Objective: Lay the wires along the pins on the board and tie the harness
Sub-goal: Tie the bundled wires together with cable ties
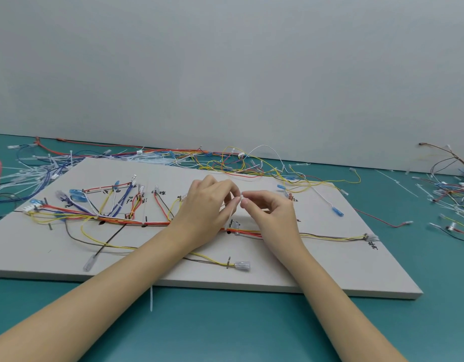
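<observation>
Head view: multicoloured wires [115, 218] fan between pins across the pale board [317, 270].

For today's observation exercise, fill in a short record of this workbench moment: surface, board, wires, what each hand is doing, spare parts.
surface: teal table
board: pale grey board, flat on the table
wires: coloured harness laid along pins
left hand: pinches a white cable tie
right hand: pinches the tie's head end
spares: loose wires behind the board
</observation>
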A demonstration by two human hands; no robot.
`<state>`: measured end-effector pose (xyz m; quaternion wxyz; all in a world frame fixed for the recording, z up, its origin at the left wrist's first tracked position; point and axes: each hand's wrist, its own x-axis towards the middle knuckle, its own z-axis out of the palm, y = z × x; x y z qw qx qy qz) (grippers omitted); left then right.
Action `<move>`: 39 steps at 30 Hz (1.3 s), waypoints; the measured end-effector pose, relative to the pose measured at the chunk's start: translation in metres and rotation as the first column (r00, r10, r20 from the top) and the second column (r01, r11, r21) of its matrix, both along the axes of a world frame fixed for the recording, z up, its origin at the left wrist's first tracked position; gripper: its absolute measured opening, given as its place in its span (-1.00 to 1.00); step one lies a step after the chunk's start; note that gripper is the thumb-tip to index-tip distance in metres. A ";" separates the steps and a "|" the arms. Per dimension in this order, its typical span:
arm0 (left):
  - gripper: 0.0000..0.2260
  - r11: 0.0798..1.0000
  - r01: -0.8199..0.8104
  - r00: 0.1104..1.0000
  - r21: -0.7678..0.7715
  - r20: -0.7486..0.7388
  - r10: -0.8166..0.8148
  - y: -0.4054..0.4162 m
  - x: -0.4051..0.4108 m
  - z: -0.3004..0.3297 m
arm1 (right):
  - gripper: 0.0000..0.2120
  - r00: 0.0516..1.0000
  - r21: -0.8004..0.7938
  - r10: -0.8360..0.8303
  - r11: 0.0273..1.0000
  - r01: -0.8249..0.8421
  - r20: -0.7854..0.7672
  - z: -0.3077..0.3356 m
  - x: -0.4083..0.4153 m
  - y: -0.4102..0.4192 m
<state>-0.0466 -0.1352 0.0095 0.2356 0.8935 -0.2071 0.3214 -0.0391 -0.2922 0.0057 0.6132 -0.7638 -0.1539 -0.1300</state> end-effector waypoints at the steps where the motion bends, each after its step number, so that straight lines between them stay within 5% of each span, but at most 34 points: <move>1: -0.94 1.000 0.001 1.000 0.004 0.002 -0.001 0.000 0.000 0.000 | -0.89 1.000 0.010 0.004 1.000 -0.005 0.012 0.000 -0.001 0.002; 17: -0.97 0.999 0.036 0.999 -0.020 0.002 -0.036 0.003 0.002 -0.002 | -0.86 0.998 -0.008 -0.062 0.998 0.062 0.015 0.005 -0.001 -0.002; 30: -0.96 0.998 0.060 0.998 -0.004 -0.018 -0.060 0.002 0.001 -0.005 | -0.90 0.993 0.312 0.003 0.949 0.035 -0.122 0.014 0.000 -0.004; 39: -0.96 0.991 0.067 0.996 -0.117 -0.051 -0.074 0.003 0.003 -0.007 | -0.94 0.913 0.592 0.249 0.806 -0.011 -0.323 0.014 -0.008 -0.003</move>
